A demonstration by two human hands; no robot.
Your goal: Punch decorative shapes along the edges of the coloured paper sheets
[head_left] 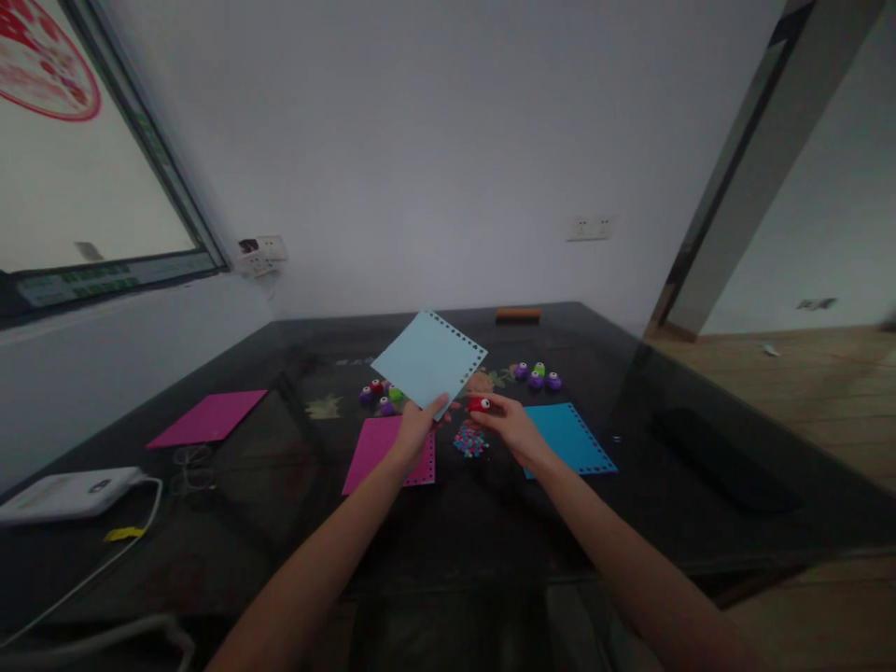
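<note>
My left hand (418,427) pinches the near corner of a pale blue paper sheet (424,359), held tilted above the table. Punched holes run along the sheet's right edge. In my right hand (514,425) is a small red craft punch (479,404) with a white eye, close to the sheet's near corner but seemingly apart from it. Below both hands lies a pile of pink and blue paper bits (470,440). A pink sheet (374,448) with punched edges rests under my left forearm. A blue sheet (570,437), also punched along its edges, is beside my right hand.
Purple and green punches (537,378) stand at back right; several more punches (384,405) sit behind the pink sheet. Another pink sheet (208,417) lies far left, near a white device (70,493) with a cable. A dark pouch-like object (724,462) lies right.
</note>
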